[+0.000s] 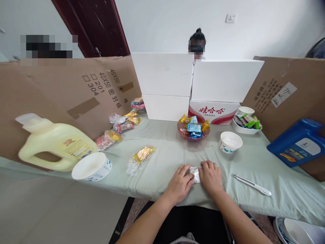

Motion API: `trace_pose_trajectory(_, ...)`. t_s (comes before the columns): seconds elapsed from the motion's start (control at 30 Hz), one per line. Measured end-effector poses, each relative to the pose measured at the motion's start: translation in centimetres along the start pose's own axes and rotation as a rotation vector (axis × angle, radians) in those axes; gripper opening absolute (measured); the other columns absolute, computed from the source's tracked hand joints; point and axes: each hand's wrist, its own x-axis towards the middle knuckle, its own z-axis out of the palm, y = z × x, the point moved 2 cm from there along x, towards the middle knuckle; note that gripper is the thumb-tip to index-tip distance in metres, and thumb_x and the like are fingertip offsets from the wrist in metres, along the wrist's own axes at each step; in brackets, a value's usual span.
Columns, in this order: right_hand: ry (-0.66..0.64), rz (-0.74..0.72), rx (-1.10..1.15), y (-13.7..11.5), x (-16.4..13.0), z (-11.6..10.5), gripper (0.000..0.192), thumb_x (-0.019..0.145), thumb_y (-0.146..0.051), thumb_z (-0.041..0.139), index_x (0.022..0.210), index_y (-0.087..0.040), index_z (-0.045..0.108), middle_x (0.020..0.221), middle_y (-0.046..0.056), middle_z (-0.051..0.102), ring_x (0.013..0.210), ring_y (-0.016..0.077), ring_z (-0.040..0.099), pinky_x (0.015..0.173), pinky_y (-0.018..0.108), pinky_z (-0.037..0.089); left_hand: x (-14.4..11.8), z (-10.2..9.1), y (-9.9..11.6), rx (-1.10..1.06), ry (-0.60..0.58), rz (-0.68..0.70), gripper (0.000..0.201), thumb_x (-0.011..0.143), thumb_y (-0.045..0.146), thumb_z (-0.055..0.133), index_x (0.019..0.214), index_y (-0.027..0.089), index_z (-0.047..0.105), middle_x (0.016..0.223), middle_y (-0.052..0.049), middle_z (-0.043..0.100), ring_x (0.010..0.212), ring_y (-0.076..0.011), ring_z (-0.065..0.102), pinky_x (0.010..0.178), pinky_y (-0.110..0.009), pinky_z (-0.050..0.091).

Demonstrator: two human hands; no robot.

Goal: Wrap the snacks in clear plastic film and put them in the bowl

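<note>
At the front of the table, a small flat packet in shiny clear wrap (195,174) lies between my hands; what is inside it I cannot make out. My left hand (179,183) has its fingers and thumb on the left side of the packet. From the right, my right hand (211,178) presses its curled fingers on the other side. To the left lies a yellow item in clear plastic wrap (142,156). A white and grey utility knife (252,185) rests to the right of my right hand.
Behind my hands stands a bowl of wrapped snacks (180,132), with a paper bowl (230,146) to its right. A yellow detergent jug (61,142), another paper bowl (91,169) and several packets are left. A blue bottle (297,142) leans right. White boxes (165,74) screen a person behind.
</note>
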Motion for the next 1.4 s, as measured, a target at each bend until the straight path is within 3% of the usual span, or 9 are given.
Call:
trace_pose_trajectory(0.13, 0.12, 0.031, 0.005, 1.8, 0.2, -1.1, 0.021, 0.088, -0.019, 0.051, 0.105, -0.014, 0.062, 0.112, 0.015, 0.06, 0.106, 0.03, 0.052, 0.09, 0.045, 0.042, 0.0, 0.3, -0.1, 0.0, 0.017, -0.021, 0.022, 0.086, 0.019, 0.06, 0.107, 0.022, 0.065, 0.134, -0.01, 0.048, 0.124, -0.0292, 0.045, 0.104, -0.052, 0.042)
trace_pose_trajectory(0.33, 0.031, -0.484, 0.238, -0.9, -1.6, 0.6, 0.038, 0.09, -0.011, 0.043, 0.124, -0.016, 0.058, 0.129, 0.011, 0.059, 0.124, 0.0229, 0.048, 0.101, 0.04, 0.044, -0.3, 0.2, -0.3, -0.088, 0.085, 0.002, 0.016, 0.084, 0.015, 0.059, 0.097, 0.021, 0.066, 0.128, -0.01, 0.05, 0.121, -0.027, 0.047, 0.101, -0.048, 0.045)
trace_pose_trajectory(0.53, -0.074, -0.451, 0.215, -1.3, -2.1, 1.9, 0.045, 0.09, -0.012, 0.041, 0.134, -0.016, 0.052, 0.138, 0.011, 0.053, 0.132, 0.0247, 0.043, 0.106, 0.045, 0.042, -0.5, -0.2, -0.3, -0.175, 0.177, 0.031, 0.013, 0.078, 0.008, 0.059, 0.074, 0.02, 0.062, 0.106, -0.007, 0.06, 0.109, -0.0241, 0.053, 0.094, -0.044, 0.049)
trace_pose_trajectory(0.73, -0.129, -0.462, 0.2, -0.8, -4.8, -0.5, 0.043, 0.091, -0.021, 0.049, 0.134, -0.021, 0.051, 0.139, 0.008, 0.052, 0.128, 0.0258, 0.047, 0.102, 0.043, 0.044, -0.7, -0.2, -0.3, -0.129, 0.195, 0.017, 0.014, 0.083, 0.01, 0.051, 0.082, 0.02, 0.061, 0.101, -0.007, 0.06, 0.104, -0.0235, 0.055, 0.09, -0.042, 0.051)
trace_pose_trajectory(0.87, -0.158, -0.548, 0.222, 1.5, -6.0, -2.8, 0.029, 0.093, -0.018, 0.047, 0.117, -0.025, 0.061, 0.119, 0.004, 0.066, 0.102, 0.0201, 0.06, 0.088, 0.036, 0.049, -0.7, -0.2, -0.2, -0.114, 0.19, 0.038, 0.015, 0.084, 0.01, 0.049, 0.083, 0.021, 0.061, 0.098, -0.007, 0.06, 0.102, -0.0247, 0.056, 0.088, -0.043, 0.052)
trace_pose_trajectory(0.97, 0.014, -0.499, 0.175, 5.3, -2.9, -5.7, 0.026, 0.095, -0.021, 0.043, 0.109, -0.023, 0.065, 0.111, 0.006, 0.068, 0.102, 0.0214, 0.058, 0.09, 0.038, 0.046, -0.6, 0.0, -0.2, -0.1, 0.169, 0.053, 0.014, 0.084, 0.01, 0.049, 0.084, 0.02, 0.059, 0.097, -0.008, 0.06, 0.101, -0.0253, 0.056, 0.087, -0.044, 0.052)
trace_pose_trajectory(1.07, 0.2, -0.193, 0.02, 9.6, 3.3, -8.8, 0.03, 0.096, -0.027, 0.042, 0.107, -0.021, 0.068, 0.117, 0.011, 0.063, 0.109, 0.0249, 0.053, 0.097, 0.042, 0.039, -0.6, 0.1, -0.2, -0.093, 0.164, 0.059, 0.013, 0.083, 0.01, 0.05, 0.084, 0.02, 0.058, 0.096, -0.008, 0.06, 0.099, -0.0255, 0.056, 0.086, -0.045, 0.052)
trace_pose_trajectory(1.17, 0.072, 0.073, -0.14, 12.5, 9.2, -9.7, 0.036, 0.096, -0.026, 0.039, 0.123, -0.019, 0.061, 0.123, 0.015, 0.058, 0.115, 0.0294, 0.049, 0.097, 0.046, 0.036, -0.6, 0.1, -0.2, -0.093, 0.177, 0.051, 0.013, 0.081, 0.009, 0.051, 0.083, 0.021, 0.058, 0.096, -0.008, 0.06, 0.098, -0.0256, 0.056, 0.085, -0.045, 0.052)
trace_pose_trajectory(1.4, -0.211, 0.042, -0.116, 13.7, 14.9, -5.7, 0.029, 0.093, -0.043, 0.053, 0.098, -0.016, 0.064, 0.095, 0.004, 0.066, 0.079, 0.0136, 0.062, 0.075, 0.032, 0.052, -0.4, -0.2, 0.1, -0.109, 0.172, 0.003, 0.014, 0.078, 0.008, 0.052, 0.081, 0.02, 0.058, 0.093, -0.008, 0.06, 0.094, -0.0246, 0.055, 0.084, -0.044, 0.05)
